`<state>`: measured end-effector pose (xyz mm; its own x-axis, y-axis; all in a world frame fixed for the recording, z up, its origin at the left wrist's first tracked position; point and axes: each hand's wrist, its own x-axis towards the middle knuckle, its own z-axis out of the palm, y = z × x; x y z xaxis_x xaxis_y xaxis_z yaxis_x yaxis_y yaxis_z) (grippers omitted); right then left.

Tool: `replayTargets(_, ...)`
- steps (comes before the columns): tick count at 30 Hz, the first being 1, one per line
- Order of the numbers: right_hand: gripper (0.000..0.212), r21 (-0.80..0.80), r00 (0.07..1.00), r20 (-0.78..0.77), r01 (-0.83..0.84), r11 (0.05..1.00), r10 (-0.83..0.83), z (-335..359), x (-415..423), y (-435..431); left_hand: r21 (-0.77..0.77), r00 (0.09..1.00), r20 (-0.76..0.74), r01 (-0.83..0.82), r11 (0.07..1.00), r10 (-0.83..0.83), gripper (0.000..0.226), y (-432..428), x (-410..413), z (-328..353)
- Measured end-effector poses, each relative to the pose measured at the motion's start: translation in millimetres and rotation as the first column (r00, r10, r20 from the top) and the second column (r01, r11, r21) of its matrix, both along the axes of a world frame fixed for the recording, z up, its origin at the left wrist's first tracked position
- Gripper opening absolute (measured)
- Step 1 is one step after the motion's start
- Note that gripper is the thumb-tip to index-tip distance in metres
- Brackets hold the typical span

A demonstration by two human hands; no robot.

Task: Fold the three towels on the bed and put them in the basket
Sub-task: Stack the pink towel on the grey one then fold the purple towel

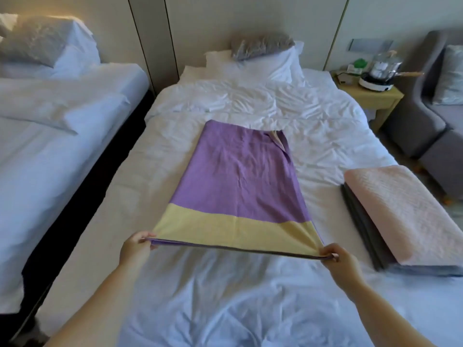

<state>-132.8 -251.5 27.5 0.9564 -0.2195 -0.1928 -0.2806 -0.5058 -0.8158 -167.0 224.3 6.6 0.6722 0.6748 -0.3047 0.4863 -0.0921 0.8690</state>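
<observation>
Towel [238,181] long axis running toward pillow [273,63], seemingly doubled, left grip [135,249] and right grip [340,259] pinching near corners

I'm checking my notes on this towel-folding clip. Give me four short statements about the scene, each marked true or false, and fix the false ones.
1. The left hand and the right hand each pinch a near corner of the purple and yellow towel. True.
2. The pink towel lies to the right of the purple and yellow towel. True.
3. The grey towel lies on top of the pink towel. False: the folded pink towel lies on top of the folded grey towel.
4. A basket stands on the bed beside the towels. False: none is in view.
</observation>
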Motion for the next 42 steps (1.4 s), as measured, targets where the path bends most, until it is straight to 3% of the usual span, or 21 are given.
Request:
replayTargets(9,0.019,-0.225,0.997,-0.009,-0.081,0.971,0.081,-75.9,-78.2,-22.3,0.109,0.981,-0.134,0.157,0.982,-0.142,0.028,-16.6,-113.5,-88.5)
replayTargets(15,0.017,-0.271,0.997,-0.03,-0.082,0.959,0.076,-93.5,-105.1,-34.9,-0.002,0.984,-0.142,0.111,0.994,-0.11,0.027,-20.6,-145.8,-107.4)
replayTargets(20,0.028,-0.315,0.979,-0.136,-0.186,0.931,0.15,-99.5,-114.4,-33.0,0.127,0.943,-0.273,0.23,0.965,-0.189,0.029,-33.6,-152.9,-106.4)
replayTargets(22,0.033,-0.423,0.968,-0.201,-0.223,0.878,0.149,-94.2,-110.3,-31.7,0.172,0.914,-0.352,0.275,0.946,-0.202,0.029,-37.4,-145.3,-91.2)
replayTargets(25,0.023,-0.487,0.993,-0.102,-0.099,0.868,0.055,-83.7,-96.6,-21.8,0.488,0.904,-0.4,0.351,0.799,-0.152,0.026,-49.3,-126.9,-65.5)
replayTargets(28,0.031,-0.416,0.979,0.034,-0.167,0.894,0.199,-87.1,-71.8,12.7,0.698,0.897,-0.261,0.431,0.572,-0.358,0.035,-83.2,-96.4,-59.7)
replayTargets(31,0.059,-0.472,0.907,-0.11,-0.408,0.781,0.407,-110.8,-56.4,45.8,0.635,0.75,-0.363,0.633,0.442,-0.553,0.053,-121.7,-63.6,-76.5)
replayTargets(34,0.068,-0.519,0.874,-0.307,-0.485,0.704,0.376,-145.9,-66.7,38.7,0.529,0.601,-0.595,0.793,0.302,-0.534,0.067,-123.5,-62.9,-118.3)
replayTargets(37,0.066,-0.61,0.928,-0.307,-0.363,0.705,0.212,-154.1,-73.2,11.8,0.576,0.647,-0.599,0.758,0.307,-0.473,0.082,-109.9,-71.9,-128.9)
replayTargets(39,0.057,-0.637,0.951,-0.291,-0.276,0.72,0.107,-144.0,-60.8,6.5,0.611,0.708,-0.515,0.698,0.373,-0.482,0.071,-108.0,-60.7,-116.2)
replayTargets(42,0.054,-0.629,0.971,-0.134,-0.236,0.74,0.196,-123.4,-18.3,34.2,0.623,0.738,-0.441,0.661,0.417,-0.511,0.063,-110.9,-18.7,-99.3)
